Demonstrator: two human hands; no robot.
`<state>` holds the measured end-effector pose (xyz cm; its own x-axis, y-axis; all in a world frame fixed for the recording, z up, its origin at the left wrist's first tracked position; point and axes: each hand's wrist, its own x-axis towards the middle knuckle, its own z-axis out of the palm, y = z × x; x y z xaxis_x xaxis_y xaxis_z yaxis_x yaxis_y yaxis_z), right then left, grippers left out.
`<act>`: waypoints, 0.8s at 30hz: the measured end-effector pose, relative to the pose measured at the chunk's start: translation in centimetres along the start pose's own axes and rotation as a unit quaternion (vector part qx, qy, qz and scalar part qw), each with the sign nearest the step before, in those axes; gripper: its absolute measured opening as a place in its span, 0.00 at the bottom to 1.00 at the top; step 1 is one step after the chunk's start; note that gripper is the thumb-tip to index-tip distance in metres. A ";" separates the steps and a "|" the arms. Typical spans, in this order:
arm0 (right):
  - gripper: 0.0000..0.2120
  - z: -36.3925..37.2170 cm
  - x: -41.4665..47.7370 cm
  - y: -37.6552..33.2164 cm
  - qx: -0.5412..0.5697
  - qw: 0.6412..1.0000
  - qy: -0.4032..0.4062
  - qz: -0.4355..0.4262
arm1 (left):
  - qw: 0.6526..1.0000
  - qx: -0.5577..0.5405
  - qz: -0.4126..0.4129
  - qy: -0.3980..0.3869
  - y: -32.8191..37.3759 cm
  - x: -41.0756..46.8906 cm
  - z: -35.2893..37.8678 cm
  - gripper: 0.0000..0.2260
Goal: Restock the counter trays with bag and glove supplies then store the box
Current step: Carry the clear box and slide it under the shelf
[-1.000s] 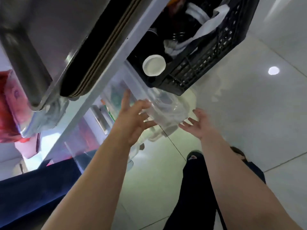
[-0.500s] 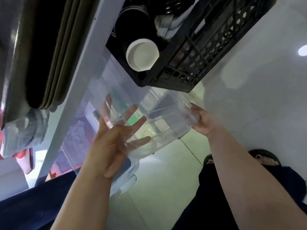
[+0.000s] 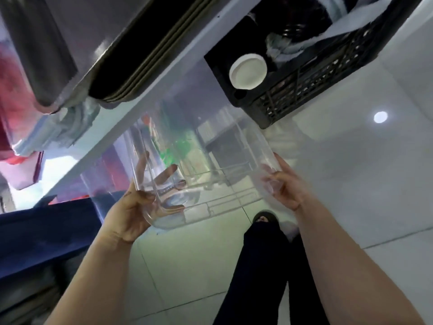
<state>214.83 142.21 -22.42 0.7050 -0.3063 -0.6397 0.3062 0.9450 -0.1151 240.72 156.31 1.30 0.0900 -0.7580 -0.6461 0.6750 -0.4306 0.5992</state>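
Note:
A clear plastic box [image 3: 210, 165] hangs in the air below the counter edge, held between both hands. My left hand [image 3: 138, 202] grips its near left corner, fingers showing through the clear wall. My right hand [image 3: 284, 186] clasps the box's right end. The box looks empty; shelf contents show blurred through it. It sits partly under the white shelf edge [image 3: 150, 87] and beside a black crate.
A black lattice crate [image 3: 302, 85] with a white lid [image 3: 248, 71] and cloths sits on the floor at upper right. Stacked metal trays [image 3: 121, 57] fill the upper left. A dark blue surface [image 3: 46, 233] lies at left. My dark-trousered legs [image 3: 262, 273] stand on pale floor tiles.
Both hands went from reaching with open fingers to gripping the clear box, which has come out toward me and appears larger. The view has shifted closer to the shelf.

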 end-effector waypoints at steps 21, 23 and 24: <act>0.34 10.4 -8.3 1.0 -0.184 0.979 0.078 -0.042 | 0.968 -0.065 0.066 0.231 -4.5 -10.3 -7.4 0.31; 0.35 12.5 -8.1 0.9 -0.204 0.975 0.065 -0.053 | 0.962 -0.083 0.067 0.252 -4.9 -11.1 -8.1 0.32; 0.35 13.5 -7.9 0.8 -0.216 0.973 0.057 -0.057 | 0.959 -0.091 0.068 0.260 -5.1 -11.4 -8.5 0.31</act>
<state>218.20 143.79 -7.20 0.5990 -0.4202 -0.6816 0.0634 0.8735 -0.4827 242.46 171.34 1.59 0.5082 -0.4334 -0.7442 0.7435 -0.2154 0.6331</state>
